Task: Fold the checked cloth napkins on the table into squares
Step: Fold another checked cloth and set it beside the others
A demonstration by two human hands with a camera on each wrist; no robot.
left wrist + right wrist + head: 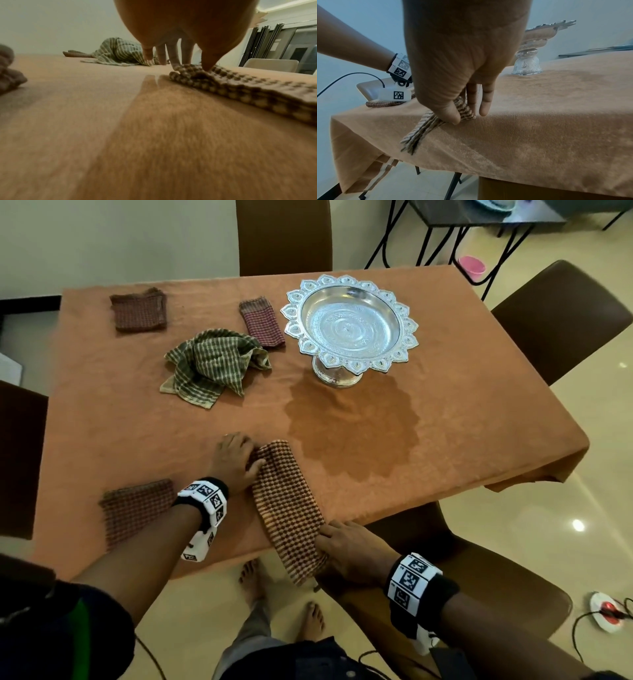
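Note:
A brown-and-cream checked napkin point(287, 505), folded into a long strip, lies slantwise at the table's near edge, its near end hanging over the edge. My left hand point(251, 460) pinches its far end, thumb on top point(206, 66) and fingers behind. My right hand point(325, 542) pinches the near end between thumb and fingers point(467, 116), and the layered tip point(418, 135) droops below it. A crumpled green checked napkin point(215, 364) lies mid-table. Three red checked napkins lie folded: far left point(138, 309), beside the tray point(262, 321), near left point(137, 508).
A silver pedestal tray point(349, 326) stands empty at the far right of the orange-clothed table point(445, 422). Brown chairs stand at the far side point(284, 234), the right point(565, 316) and the near right point(479, 577). My bare feet point(253, 577) show under the near edge.

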